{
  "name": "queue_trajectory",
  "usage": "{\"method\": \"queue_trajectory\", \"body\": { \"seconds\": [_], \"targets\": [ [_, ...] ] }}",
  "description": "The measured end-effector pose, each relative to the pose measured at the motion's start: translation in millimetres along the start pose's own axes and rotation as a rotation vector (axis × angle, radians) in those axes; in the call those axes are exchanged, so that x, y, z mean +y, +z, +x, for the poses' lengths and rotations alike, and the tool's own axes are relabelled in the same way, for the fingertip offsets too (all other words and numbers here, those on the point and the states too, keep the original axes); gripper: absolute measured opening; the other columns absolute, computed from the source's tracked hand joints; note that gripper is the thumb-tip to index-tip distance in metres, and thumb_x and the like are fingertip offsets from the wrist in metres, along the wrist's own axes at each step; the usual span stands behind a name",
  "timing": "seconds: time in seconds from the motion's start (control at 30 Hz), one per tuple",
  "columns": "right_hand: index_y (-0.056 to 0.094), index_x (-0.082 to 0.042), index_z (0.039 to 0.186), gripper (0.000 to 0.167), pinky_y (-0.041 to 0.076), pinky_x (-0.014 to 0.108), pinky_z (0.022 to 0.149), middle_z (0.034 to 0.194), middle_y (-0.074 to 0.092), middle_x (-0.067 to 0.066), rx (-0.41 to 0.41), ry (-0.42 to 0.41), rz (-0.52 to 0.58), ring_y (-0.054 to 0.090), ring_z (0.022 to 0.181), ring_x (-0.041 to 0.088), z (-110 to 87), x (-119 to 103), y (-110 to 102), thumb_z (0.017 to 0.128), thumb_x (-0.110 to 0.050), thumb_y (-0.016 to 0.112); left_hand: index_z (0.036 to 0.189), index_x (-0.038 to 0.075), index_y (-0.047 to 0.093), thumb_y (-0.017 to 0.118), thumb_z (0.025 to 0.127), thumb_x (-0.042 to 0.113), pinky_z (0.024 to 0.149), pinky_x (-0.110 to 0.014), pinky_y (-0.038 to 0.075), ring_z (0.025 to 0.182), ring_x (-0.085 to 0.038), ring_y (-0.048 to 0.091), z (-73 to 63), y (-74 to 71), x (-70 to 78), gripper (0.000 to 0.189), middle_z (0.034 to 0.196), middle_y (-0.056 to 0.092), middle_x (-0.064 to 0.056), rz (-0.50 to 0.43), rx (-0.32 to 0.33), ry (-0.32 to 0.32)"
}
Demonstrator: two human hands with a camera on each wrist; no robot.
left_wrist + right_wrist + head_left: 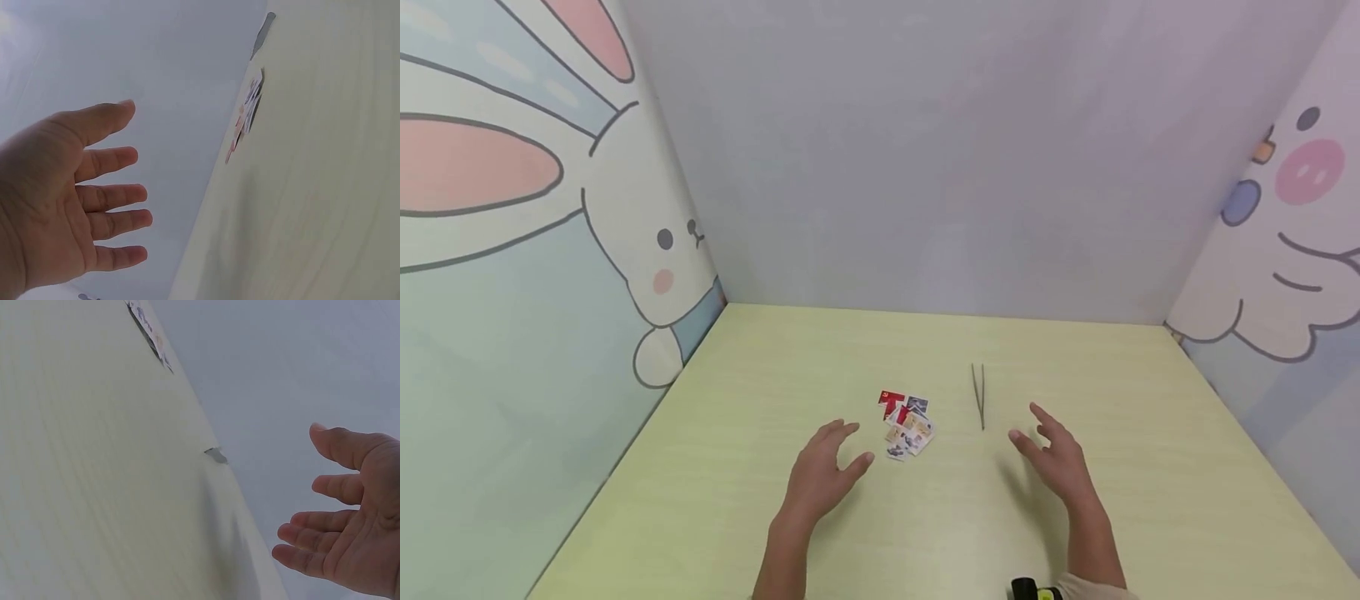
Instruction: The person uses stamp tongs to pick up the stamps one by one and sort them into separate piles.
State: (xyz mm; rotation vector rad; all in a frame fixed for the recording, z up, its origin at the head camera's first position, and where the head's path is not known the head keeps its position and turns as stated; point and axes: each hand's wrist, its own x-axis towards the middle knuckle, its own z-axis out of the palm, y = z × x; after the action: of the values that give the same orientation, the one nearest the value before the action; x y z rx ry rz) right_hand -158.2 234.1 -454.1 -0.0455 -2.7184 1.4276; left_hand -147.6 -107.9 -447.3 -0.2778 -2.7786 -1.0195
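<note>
My left hand (822, 472) hovers over the table to the left of a small loose pile of stamps (917, 432), fingers spread and nothing held. The stamps overlap one another; red ones lie at the far end, pale printed ones nearer. To their right lies a pair of metal tweezers (981, 398), its two tips pointing away from me and its joined end nearer. My right hand (1058, 460) is raised to the right of the tweezers, holding nothing, thumb apart from the fingers. In the left wrist view the stamps (245, 115) appear edge-on beyond the fingers.
The pale yellow wooden table (715, 500) meets a plain light back wall (925, 167). A side panel with a cartoon rabbit (655, 200) stands at the left, another with a cartoon pig (1307, 167) at the right. A black and yellow-green object (1033, 588) shows by the right sleeve.
</note>
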Motion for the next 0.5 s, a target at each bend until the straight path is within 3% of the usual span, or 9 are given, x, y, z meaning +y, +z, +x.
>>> {"method": "queue_trajectory", "body": {
  "seconds": [0.23, 0.5],
  "targets": [
    [0.027, 0.001, 0.144, 0.071, 0.035, 0.050, 0.097, 0.146, 0.027, 0.022, 0.000, 0.046, 0.101, 0.033, 0.128, 0.041, 6.6, -3.0, 14.4, 0.091, -0.034, 0.059, 0.123, 0.010, 0.059, 0.069, 0.083, 0.034, 0.090, -0.053, 0.040, 0.119, -0.033, 0.047, 3.6, 15.2, 1.6, 0.047, 0.129, 0.051, -0.015, -0.025, -0.042, 0.011],
    [0.029, 0.002, 0.142, 0.068, 0.036, 0.048, 0.097, 0.142, 0.030, 0.028, 0.023, 0.075, 0.194, 0.035, 0.126, 0.041, 10.9, -4.5, 28.6, 0.091, -0.027, 0.061, 0.122, 0.010, 0.059, 0.069, 0.082, 0.033, 0.089, -0.054, 0.040, 0.119, -0.036, 0.045, 7.1, 27.3, 4.7, 0.047, 0.133, 0.047, -0.018, -0.010, -0.038, 0.038]
  ]
}}
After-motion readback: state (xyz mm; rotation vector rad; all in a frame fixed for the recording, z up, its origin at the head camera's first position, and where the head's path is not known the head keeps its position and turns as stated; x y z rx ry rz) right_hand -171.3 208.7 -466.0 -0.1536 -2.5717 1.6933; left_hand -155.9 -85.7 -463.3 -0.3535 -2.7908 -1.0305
